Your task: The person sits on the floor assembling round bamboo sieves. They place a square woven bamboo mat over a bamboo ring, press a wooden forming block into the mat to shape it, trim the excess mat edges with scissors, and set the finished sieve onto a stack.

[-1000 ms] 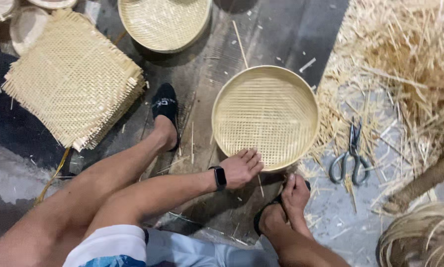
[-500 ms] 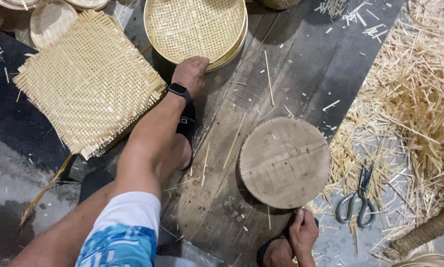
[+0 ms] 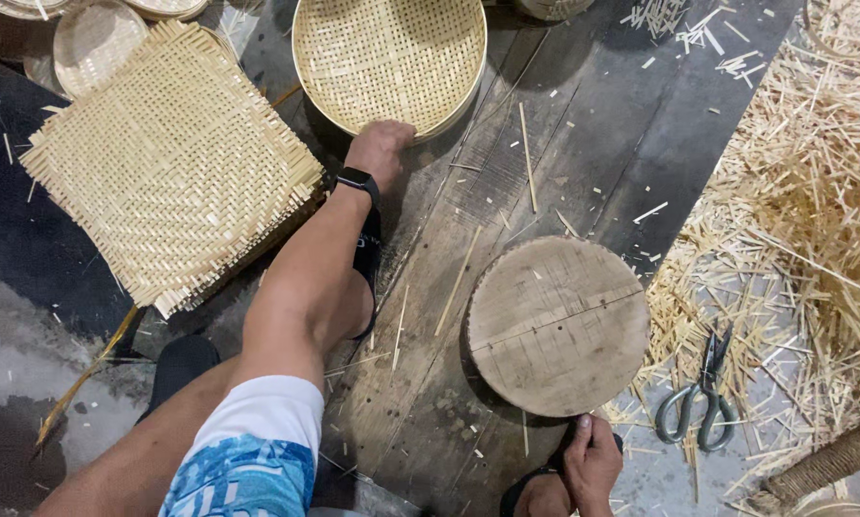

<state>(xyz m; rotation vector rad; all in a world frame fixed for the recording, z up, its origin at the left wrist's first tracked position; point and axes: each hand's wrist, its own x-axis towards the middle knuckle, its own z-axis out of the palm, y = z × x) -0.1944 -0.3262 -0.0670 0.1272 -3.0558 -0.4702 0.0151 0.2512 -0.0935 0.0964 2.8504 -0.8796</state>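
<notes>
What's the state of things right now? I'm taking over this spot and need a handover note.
Left hand: on the near rim of the round tray; I cannot tell whether it grips it.
Right hand: out of view.
Things: the tray lies at the top on another like it. The square woven mats are stacked to the left. The wooden disc is bare, with a foot at its near edge. The scissors lie right of it among the offcuts.
Done: the tray is rimmed and off the disc.
Left: the mats are still square, with loose ends.
</notes>
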